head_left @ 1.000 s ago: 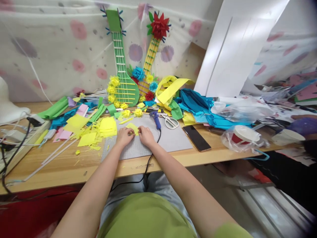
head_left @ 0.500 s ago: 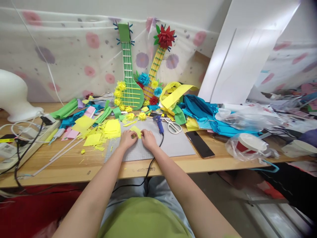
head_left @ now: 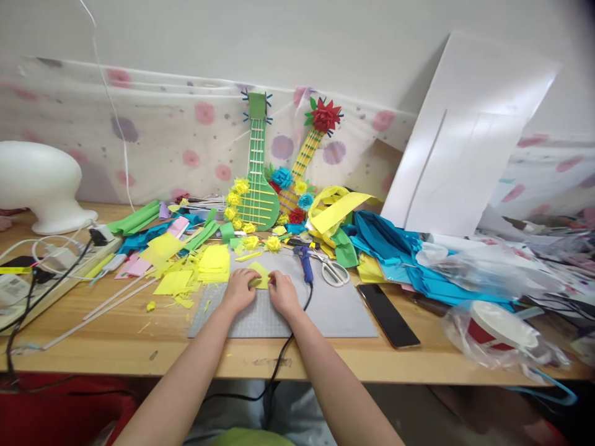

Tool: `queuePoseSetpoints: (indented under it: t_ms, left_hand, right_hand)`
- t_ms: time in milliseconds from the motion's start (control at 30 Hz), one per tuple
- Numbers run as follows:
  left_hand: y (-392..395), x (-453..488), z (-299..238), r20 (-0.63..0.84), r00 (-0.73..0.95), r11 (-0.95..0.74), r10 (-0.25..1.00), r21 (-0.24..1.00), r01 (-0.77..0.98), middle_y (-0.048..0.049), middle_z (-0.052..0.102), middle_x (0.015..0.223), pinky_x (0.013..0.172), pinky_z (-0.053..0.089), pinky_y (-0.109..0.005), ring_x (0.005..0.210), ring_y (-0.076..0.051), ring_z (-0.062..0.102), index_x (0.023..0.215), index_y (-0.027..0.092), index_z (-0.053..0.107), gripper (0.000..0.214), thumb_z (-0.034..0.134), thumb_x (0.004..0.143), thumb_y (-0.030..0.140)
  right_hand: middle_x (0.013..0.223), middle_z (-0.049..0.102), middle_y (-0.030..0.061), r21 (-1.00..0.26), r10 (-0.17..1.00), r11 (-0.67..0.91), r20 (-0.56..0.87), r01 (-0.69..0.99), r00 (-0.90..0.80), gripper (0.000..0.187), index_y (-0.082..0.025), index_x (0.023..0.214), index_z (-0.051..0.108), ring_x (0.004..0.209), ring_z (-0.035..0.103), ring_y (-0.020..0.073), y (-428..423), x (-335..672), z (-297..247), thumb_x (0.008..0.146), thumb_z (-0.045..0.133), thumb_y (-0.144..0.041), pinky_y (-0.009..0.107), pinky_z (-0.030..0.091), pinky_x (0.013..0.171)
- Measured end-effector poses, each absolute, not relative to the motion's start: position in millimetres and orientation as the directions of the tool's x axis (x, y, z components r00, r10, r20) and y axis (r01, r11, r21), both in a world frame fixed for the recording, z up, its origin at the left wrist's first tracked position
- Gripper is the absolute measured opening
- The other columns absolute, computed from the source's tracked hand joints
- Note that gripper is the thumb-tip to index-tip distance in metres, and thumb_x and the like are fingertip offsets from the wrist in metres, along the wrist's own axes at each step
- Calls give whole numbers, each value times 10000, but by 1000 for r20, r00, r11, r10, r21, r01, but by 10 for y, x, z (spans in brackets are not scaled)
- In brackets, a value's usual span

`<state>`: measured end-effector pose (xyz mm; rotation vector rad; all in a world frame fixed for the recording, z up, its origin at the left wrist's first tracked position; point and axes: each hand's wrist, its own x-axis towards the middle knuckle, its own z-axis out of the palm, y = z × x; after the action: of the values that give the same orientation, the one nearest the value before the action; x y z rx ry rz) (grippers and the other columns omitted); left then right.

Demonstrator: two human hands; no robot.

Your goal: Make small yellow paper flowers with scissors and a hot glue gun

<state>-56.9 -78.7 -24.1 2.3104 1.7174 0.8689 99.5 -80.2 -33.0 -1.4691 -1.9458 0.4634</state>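
Between my hands is a small yellow paper square (head_left: 260, 272), just above the grey cutting mat (head_left: 339, 316). My left hand (head_left: 240, 290) pinches its left side with curled fingers. At its right edge, my right hand (head_left: 283, 292) has thumb and fingers closed on the paper. A blue glue gun (head_left: 305, 265) lies on the mat right of my hands, its black cord running down past my right wrist. Beside it rest scissors (head_left: 334, 271) with pale handles. A stack of yellow paper squares (head_left: 214, 264) sits left of my hands.
A green paper lute (head_left: 260, 204) with yellow flowers and a yellow one (head_left: 304, 155) lean at the back. A phone (head_left: 388, 314), a bagged paper cup (head_left: 497, 328) and blue paper (head_left: 395, 248) lie right. A power strip (head_left: 69, 279) and white foam head (head_left: 41, 186) stand left.
The view has tilted upward, so the table appears lower in the picture. Both hands stay at the yellow paper square, with little change in their grip.
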Motion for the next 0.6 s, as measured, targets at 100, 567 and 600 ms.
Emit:
queuePoseSetpoints:
  t_ms: [100, 567, 600]
  left_hand:
    - [-808, -553, -243, 365, 182, -335, 913, 416, 846, -46, 663, 1027, 930, 361, -378, 1006, -219, 537, 980, 205, 639, 359, 516, 656, 108]
    - [-817, -522, -232, 372, 162, -320, 914, 414, 852, -63, 647, 1083, 921, 382, -372, 1031, -222, 547, 1044, 191, 620, 332, 489, 739, 181]
    - [-812, -527, -230, 372, 144, -304, 917, 419, 856, -63, 648, 1082, 925, 383, -364, 1037, -220, 545, 1040, 187, 622, 359, 479, 715, 136]
  right_hand:
    - [904, 639, 35, -657, 944, 315, 293, 685, -153, 275, -196, 1002, 530, 907, 513, 196, -816, 1003, -322, 762, 435, -101, 314, 398, 799]
    - [943, 584, 63, -538, 884, 409, 435, 737, -173, 342, -173, 1010, 491, 922, 500, 188, -862, 1023, -283, 696, 416, -61, 314, 400, 840]
    - [928, 596, 52, -541, 887, 418, 415, 729, -202, 354, -182, 1020, 485, 911, 512, 180, -859, 1024, -285, 697, 410, -57, 303, 402, 832]
